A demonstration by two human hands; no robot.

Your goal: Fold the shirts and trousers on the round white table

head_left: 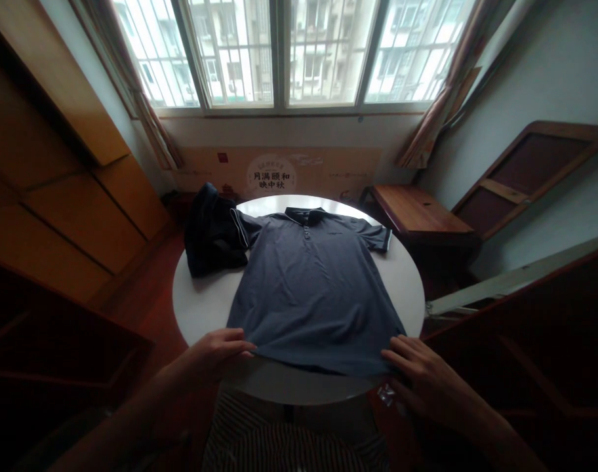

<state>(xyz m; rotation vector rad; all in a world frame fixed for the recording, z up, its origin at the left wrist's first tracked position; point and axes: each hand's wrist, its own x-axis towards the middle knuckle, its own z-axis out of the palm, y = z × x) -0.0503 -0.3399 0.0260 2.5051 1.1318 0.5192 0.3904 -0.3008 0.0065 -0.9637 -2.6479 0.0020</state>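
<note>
A dark grey-blue polo shirt (313, 288) lies spread face up on a round white table (200, 308), its collar towards the window and its hem near me. My left hand (225, 347) pinches the hem's left corner between thumb and fingers. At the opposite corner, my right hand (412, 360) grips the hem in the same way. Both short sleeves, with pale edging, stretch out to the sides, and slight creases run across the body of the shirt. Beside the left sleeve sits a bunched black cloth item (213, 233), whose kind I cannot make out.
Behind the table stand a long printed cardboard box (328, 167) and a barred window. A wooden stool or low table (421, 208) is at the back right, near a leaning framed panel (515, 174). Wooden cabinets (117, 203) line the left side.
</note>
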